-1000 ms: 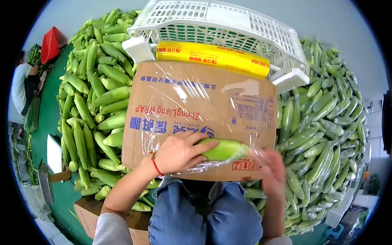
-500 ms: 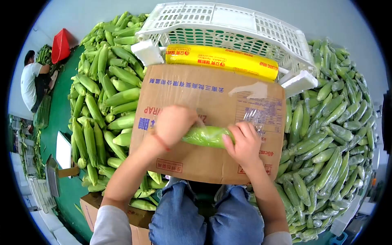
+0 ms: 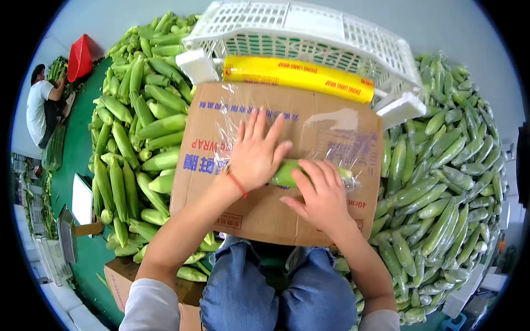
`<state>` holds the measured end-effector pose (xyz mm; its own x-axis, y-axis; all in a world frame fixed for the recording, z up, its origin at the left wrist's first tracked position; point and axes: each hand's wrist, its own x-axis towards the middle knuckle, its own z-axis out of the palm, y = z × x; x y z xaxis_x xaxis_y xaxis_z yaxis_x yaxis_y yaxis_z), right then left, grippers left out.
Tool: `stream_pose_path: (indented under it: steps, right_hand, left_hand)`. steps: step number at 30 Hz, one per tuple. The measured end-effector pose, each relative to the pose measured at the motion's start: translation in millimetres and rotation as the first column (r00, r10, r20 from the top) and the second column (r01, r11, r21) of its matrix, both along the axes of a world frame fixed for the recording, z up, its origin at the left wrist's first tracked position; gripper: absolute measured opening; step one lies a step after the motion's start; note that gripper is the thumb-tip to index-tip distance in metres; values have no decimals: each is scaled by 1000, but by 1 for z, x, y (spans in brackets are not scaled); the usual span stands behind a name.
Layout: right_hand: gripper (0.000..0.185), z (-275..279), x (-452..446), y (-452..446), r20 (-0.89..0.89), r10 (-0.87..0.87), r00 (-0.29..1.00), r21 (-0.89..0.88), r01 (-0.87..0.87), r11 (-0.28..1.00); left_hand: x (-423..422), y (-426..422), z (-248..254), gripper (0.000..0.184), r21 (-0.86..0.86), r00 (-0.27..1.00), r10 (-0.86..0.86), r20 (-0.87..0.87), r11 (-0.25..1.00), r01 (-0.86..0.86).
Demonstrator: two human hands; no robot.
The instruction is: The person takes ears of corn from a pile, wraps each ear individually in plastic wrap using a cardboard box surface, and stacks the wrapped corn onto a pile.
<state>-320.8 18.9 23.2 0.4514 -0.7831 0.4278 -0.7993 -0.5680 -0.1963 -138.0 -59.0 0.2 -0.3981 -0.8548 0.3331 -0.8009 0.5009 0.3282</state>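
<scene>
A green ear of corn in its husk [image 3: 286, 173] lies crosswise on the cardboard box [image 3: 265, 218], with clear film around its right end. My left hand [image 3: 258, 151] is spread flat over film on the box, its edge beside the corn's left end. My right hand [image 3: 320, 193] rests over the middle of the corn, fingers on top and thumb below. Behind the box is a yellow roll of wrap [image 3: 298, 77], with film running from it onto the cardboard.
Unwrapped corn [image 3: 160, 132] is heaped at the left, film-wrapped corn [image 3: 436, 193] at the right. A white plastic crate [image 3: 309, 22] stands behind the roll. At the far left, a person [image 3: 40, 107] crouches near a red container [image 3: 80, 58].
The corn was unwrapped at first on its upper side, then turned in film between my hands. My left hand has since opened and moved up and right; my right hand stays on the corn.
</scene>
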Motion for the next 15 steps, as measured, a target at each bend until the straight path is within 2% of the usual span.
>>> stream_pose_path:
  steps: [1, 3, 4, 5, 6, 7, 8, 9, 11, 12, 14, 15]
  right_hand:
    - [55, -7, -2, -11, -26, -12, 1000, 5, 12, 1000]
    - [56, -13, -10, -35, -79, -35, 996, 29, 37, 999]
    - [62, -11, -11, -38, -153, 9, 988, 62, 1, 998]
    - [63, -9, -12, -29, -148, 58, 987, 118, -40, 992]
    - [65, -7, -12, -18, -141, 114, 983, 159, -91, 983]
    - [66, -5, -11, -6, -133, 185, 974, 214, -154, 965]
    - [64, -4, -8, 8, -71, 216, 974, 383, -173, 907]
    - [62, -3, -7, 9, -55, 210, 976, 337, -180, 924]
    - [59, 0, -3, 3, -22, 183, 983, 232, -173, 957]
    - [57, 0, -1, -4, -21, 137, 990, 78, -135, 988]
    - [56, -11, -4, -25, -58, 149, 987, -39, -151, 988]
    - [56, -15, -4, -39, -80, 155, 985, -107, -163, 981]
  left_hand:
    - [-5, -16, 2, 41, -100, 997, 13, -80, 995, -21]
    - [-7, -7, 10, 26, 36, 997, -76, -8, 996, 77]
    - [-5, 5, 13, 20, 119, 991, -128, 30, 985, 124]
    - [2, 23, 20, 14, 2, 989, -149, -19, 989, 149]
    - [11, 46, 26, 22, 93, 984, -152, -90, 983, 161]
    - [18, 65, 30, 34, 69, 973, -210, -92, 974, 216]
    - [25, 85, 28, 49, 96, 966, -251, -64, 962, 257]
    - [28, 101, 28, 62, 207, 971, -238, -32, 949, 240]
    - [32, 86, 16, 68, 132, 964, -261, 58, 959, 252]
    - [29, 70, 16, 67, 198, 972, -219, 85, 960, 199]
    - [23, 10, 2, 65, 98, 992, -116, 38, 989, 112]
    - [22, -23, -2, 69, 109, 984, -172, 55, 980, 165]
